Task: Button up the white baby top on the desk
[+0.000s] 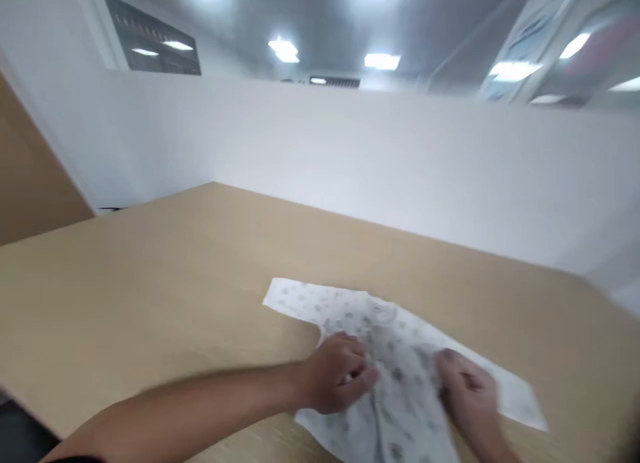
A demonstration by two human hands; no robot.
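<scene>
Across the lower frame a tan desk (150, 283), at lower centre a white printed garment (400, 356) lying flat on it, left hand (337, 376) curled and pinching the cloth, right hand (467, 386) blurred, fingers pressed on the fabric just beside.

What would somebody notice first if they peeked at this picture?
Probably the small white patterned garment spread on the tan table, near its front edge. Both hands rest on it: the left hand grips the cloth at its middle, the right hand beside it. A plain white wall stands behind.
</scene>
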